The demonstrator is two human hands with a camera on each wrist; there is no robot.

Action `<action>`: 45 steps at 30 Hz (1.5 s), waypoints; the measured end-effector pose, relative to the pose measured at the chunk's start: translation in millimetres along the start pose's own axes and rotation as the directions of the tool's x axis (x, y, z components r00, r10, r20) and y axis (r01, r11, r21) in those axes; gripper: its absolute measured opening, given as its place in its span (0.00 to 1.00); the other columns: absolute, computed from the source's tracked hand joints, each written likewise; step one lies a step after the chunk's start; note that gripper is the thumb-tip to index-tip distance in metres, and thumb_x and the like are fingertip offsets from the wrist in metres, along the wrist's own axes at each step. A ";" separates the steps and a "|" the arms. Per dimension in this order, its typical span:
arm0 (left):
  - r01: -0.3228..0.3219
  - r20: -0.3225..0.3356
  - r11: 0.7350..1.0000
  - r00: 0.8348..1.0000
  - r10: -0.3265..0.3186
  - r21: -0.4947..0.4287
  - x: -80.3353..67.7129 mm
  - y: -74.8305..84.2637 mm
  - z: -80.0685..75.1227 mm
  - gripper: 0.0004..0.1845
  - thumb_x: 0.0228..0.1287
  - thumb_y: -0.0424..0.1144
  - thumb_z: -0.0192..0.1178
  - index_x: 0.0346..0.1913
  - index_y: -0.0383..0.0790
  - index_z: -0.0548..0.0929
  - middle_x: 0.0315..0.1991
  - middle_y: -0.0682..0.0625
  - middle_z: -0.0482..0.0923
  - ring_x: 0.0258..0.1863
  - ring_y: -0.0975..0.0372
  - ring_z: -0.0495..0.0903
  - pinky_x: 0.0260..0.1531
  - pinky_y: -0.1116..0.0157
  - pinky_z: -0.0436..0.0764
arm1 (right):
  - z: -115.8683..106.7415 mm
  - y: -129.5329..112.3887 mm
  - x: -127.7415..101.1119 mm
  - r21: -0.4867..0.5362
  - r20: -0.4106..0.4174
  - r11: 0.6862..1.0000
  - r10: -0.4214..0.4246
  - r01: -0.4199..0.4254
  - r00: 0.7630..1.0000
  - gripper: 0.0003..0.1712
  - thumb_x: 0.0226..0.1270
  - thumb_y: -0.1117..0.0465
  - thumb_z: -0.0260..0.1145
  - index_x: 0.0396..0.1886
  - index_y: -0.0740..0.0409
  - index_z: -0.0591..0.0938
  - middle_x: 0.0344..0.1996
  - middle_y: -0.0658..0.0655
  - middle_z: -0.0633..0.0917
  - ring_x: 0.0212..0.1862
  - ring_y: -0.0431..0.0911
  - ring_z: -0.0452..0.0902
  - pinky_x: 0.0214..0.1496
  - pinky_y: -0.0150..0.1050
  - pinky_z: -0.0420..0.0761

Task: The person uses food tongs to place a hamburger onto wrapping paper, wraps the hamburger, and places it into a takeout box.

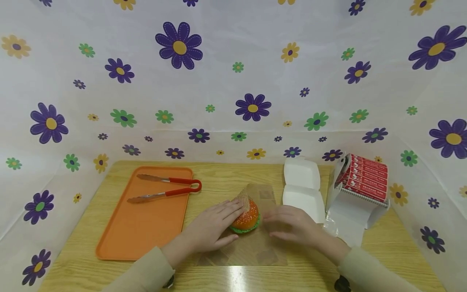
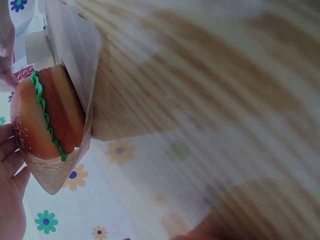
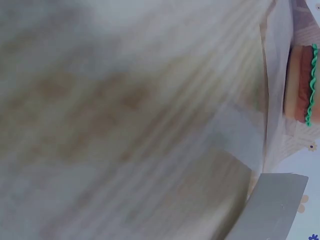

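Tabletop scene, described from left to right. An orange tray (image 1: 138,231) is seen lying near the left edge of the wooden table (image 1: 397,239), with a pair of red-handled tongs (image 1: 166,188) resting in its far half; the near half of the tray is left bare. Bare wood is shown between the tray and the sheet of brown wrapping paper (image 1: 255,247), which is spread at the table's middle near the front edge.

A toy hamburger (image 1: 247,219) is placed on the paper. One corner of the paper (image 1: 243,199) is folded up over the bun by the left hand (image 1: 209,231), whose fingers are laid nearly straight against the burger's left side. The right hand (image 1: 295,225) is held flat just right of the burger, fingers extended on the paper; whether the burger itself is touched cannot be told.

In the left wrist view, the burger's layers (image 2: 47,117) are revealed side-on: sesame bun, green lettuce frill, brown patty, with printed paper (image 2: 50,175) cupped under it. In the right wrist view, mostly blurred table is shown, with the burger (image 3: 300,85) at the frame's edge.

Farther right, an open white clamshell box (image 1: 303,188) is shown with nothing in it, and beside it a red foil dispenser box (image 1: 365,178) with a foil sheet (image 1: 346,219) drawn out, close to the right edge.
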State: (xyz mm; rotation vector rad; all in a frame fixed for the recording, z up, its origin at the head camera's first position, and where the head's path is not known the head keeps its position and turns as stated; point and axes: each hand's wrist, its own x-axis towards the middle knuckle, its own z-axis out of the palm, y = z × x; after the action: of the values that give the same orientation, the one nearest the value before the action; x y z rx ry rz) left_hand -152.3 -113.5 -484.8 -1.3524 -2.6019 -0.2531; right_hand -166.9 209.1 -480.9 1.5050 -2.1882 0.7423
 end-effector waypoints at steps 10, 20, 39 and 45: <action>-0.022 -0.012 1.000 1.000 0.022 0.019 -0.5 -1.1 2.5 0.39 0.75 0.58 0.62 0.80 0.41 0.69 0.80 0.46 0.69 0.80 0.53 0.70 0.80 0.55 0.70 | 0.5 -13.1 -24.0 0.056 0.064 0.998 -0.005 0.001 0.998 0.24 0.52 0.59 0.85 0.51 0.55 0.90 0.48 0.51 0.92 0.50 0.45 0.89 0.59 0.31 0.86; -0.034 -0.015 0.998 0.999 0.035 0.050 -2.6 0.5 2.7 0.40 0.75 0.59 0.62 0.80 0.40 0.69 0.81 0.46 0.68 0.80 0.54 0.68 0.81 0.55 0.69 | 0.0 -22.1 -43.6 0.142 0.144 0.986 0.070 -0.091 0.987 0.26 0.51 0.56 0.86 0.51 0.54 0.90 0.50 0.52 0.93 0.52 0.45 0.89 0.62 0.31 0.85; -0.032 -0.005 0.999 0.999 0.032 0.038 -2.5 -0.7 2.3 0.40 0.75 0.59 0.62 0.80 0.39 0.68 0.81 0.45 0.67 0.81 0.53 0.67 0.81 0.55 0.68 | 10.0 -17.6 -64.6 0.191 0.105 0.977 0.071 -0.091 0.992 0.17 0.51 0.66 0.85 0.40 0.46 0.92 0.51 0.52 0.92 0.53 0.49 0.89 0.70 0.24 0.78; -0.032 -0.010 0.999 0.999 0.032 0.029 -3.0 -0.4 2.3 0.40 0.75 0.58 0.62 0.80 0.39 0.68 0.81 0.45 0.68 0.81 0.53 0.68 0.81 0.55 0.68 | 9.8 -20.4 -62.6 0.170 0.095 0.981 0.083 -0.098 0.992 0.16 0.53 0.70 0.80 0.35 0.45 0.87 0.47 0.48 0.92 0.50 0.44 0.89 0.63 0.26 0.82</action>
State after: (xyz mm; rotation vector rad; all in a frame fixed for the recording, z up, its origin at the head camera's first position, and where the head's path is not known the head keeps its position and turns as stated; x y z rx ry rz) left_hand -151.2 -115.5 -487.8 -1.3782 -2.5629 -0.2169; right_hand -125.9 243.1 -520.7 1.5563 -2.3215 0.9363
